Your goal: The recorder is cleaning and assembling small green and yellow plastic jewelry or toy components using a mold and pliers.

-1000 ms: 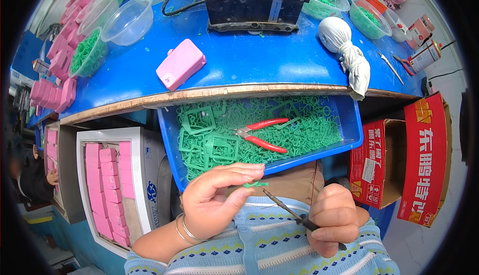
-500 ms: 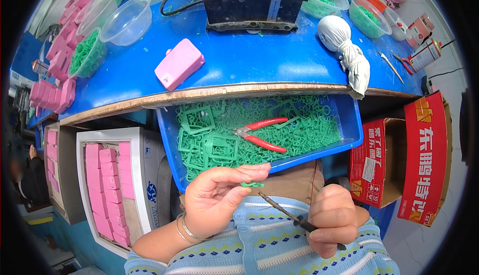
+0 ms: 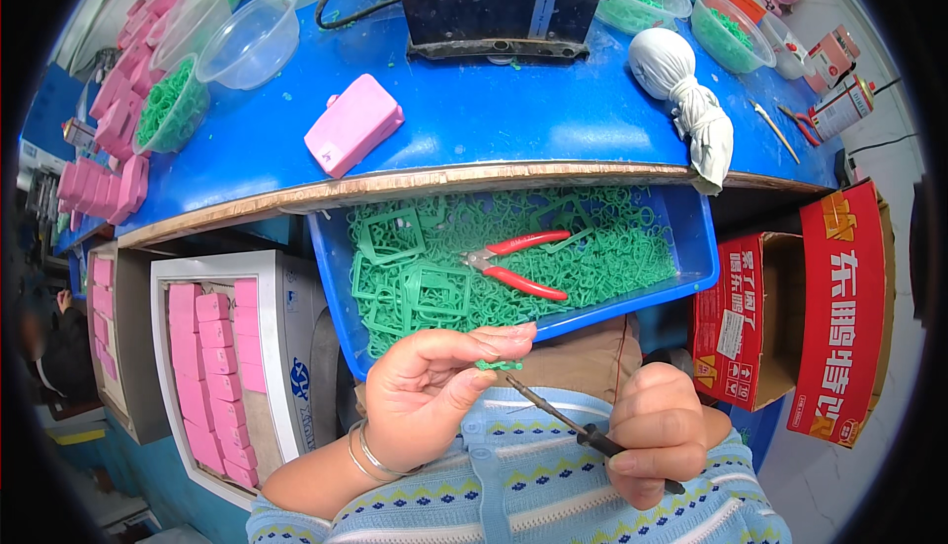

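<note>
Head view: small green plastic piece being picked at with a thin tool, low centre of frame.
Left hand (image 3: 434,386) pinches the small green plastic piece (image 3: 499,364) in closed fingertips; right hand (image 3: 660,432) is fisted round a thin pick tool (image 3: 563,418), tip at the piece. Blue tray (image 3: 691,248) above holds many green frames (image 3: 415,277) and red-handled pliers (image 3: 518,263), so judged mid-batch, much left. Pink cases (image 3: 212,347) fill a box lower left.

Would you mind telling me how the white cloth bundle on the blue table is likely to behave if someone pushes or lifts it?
The white cloth bundle looks soft and wrinkled, so it would probably dent and drag rather than slide. Its rounded head might rock, but the twisted tail should stop it rolling. The tail hangs over the edge of the blue table, so it would likely flop when lifted.
</note>
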Action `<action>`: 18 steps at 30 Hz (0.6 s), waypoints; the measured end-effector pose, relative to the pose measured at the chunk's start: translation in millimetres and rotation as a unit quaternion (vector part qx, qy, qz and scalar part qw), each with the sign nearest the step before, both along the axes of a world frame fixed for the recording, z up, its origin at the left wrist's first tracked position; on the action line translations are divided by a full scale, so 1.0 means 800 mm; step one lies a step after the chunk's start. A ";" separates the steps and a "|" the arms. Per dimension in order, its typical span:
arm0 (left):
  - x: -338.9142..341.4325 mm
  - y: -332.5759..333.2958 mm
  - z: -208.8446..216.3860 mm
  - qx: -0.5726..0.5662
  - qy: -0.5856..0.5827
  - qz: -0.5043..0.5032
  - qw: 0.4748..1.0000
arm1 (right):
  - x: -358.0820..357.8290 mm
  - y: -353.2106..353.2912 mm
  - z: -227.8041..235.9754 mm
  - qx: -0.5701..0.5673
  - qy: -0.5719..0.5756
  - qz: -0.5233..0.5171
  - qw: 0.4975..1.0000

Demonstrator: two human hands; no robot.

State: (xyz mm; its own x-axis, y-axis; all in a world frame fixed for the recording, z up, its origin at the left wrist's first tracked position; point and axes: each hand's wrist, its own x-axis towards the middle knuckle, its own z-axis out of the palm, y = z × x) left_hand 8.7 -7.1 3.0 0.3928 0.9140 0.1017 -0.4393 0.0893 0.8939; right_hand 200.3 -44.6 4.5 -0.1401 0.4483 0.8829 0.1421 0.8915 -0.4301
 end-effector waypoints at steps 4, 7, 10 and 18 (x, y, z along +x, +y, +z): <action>0.000 0.000 -0.001 0.002 0.000 0.001 1.000 | 0.002 -0.003 -0.003 -0.011 0.002 0.002 1.000; 0.000 0.000 -0.001 0.004 0.001 0.001 1.000 | 0.002 -0.003 -0.004 -0.012 0.001 0.004 1.000; 0.000 0.000 0.000 0.006 0.004 0.002 1.000 | 0.001 -0.002 -0.003 -0.015 0.003 0.002 1.000; 0.000 0.000 0.000 0.001 0.001 -0.003 1.000 | -0.003 -0.005 -0.006 0.003 0.030 -0.017 0.999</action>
State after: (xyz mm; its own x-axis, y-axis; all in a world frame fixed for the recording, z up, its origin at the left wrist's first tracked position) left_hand 8.6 -6.9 2.8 0.3992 0.9111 0.1024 -0.4371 0.0910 0.8948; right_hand 197.8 -48.7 -0.4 -0.0719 0.4472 0.8915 0.1469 0.8889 -0.4340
